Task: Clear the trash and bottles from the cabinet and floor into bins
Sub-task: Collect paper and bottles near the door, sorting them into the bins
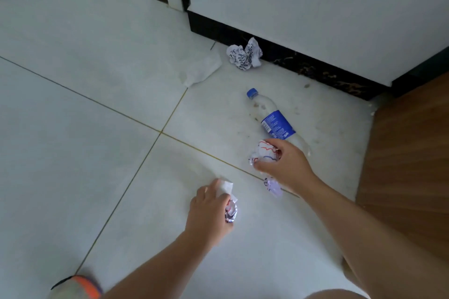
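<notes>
Head view: right hand (283, 162) grips a red-scribbled paper ball (266, 153) beside the lying bottle (274, 119); left hand (209, 211) clutches crumpled paper (229, 204) over the tiles (73, 153).

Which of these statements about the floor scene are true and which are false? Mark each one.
1. Both hands hold crumpled paper. True: left hand, right hand.
2. The bottle stands upright. False: it lies on its side on the floor.
3. The bottle cap is blue. True.
4. No paper lies near the cabinet. False: a paper ball and a flat sheet lie there.
5. A bin is in view. False: none shows.
</notes>
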